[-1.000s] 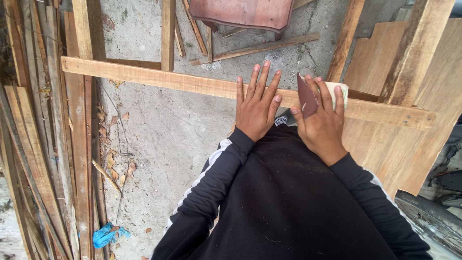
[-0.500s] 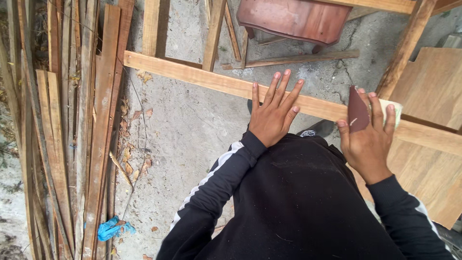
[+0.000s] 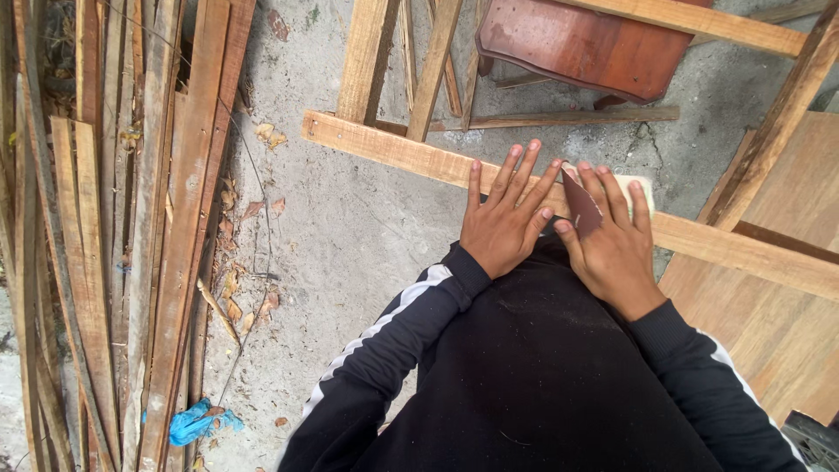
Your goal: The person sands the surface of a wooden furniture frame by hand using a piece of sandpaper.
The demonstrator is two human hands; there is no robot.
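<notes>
Plank: long pale wooden plank [image 3: 393, 150] runs from upper left to lower right across the middle of the view, above a grey concrete floor [image 3: 350, 236]; both hands rest on it.
Left hand: left hand [image 3: 502, 223] lies flat, palm down, on the plank, fingers spread wide and straight, holding nothing.
Right hand: right hand [image 3: 612, 245] sits just beside the left one, thumbs nearly touching, and presses a sanding block [image 3: 642, 185] onto the plank.
Sanding block: pale block wrapped in dark reddish-brown sandpaper [image 3: 578, 210]; the fingers lie over its top, close together and slightly bent, the thumb against the near edge of the paper.
Sleeves: black sleeves with a white stripe [image 3: 398, 310] reach up from the bottom edge.
Timber stack: many thin weathered boards [image 3: 131, 245] lie side by side along the left, well apart from the hands.
Frame pieces: several upright wooden battens [image 3: 367, 57] meet the plank's far end.
Red-brown panel: curved dark red wooden piece [image 3: 577, 39] lies beyond the plank at the top.
Wide board: broad light sheet of wood [image 3: 786, 306] lies at the right, under the plank.
Floor litter: dry leaves [image 3: 236, 284] and a crumpled blue scrap [image 3: 197, 422] lie beside the stack.
Containers: none that I can make out.
</notes>
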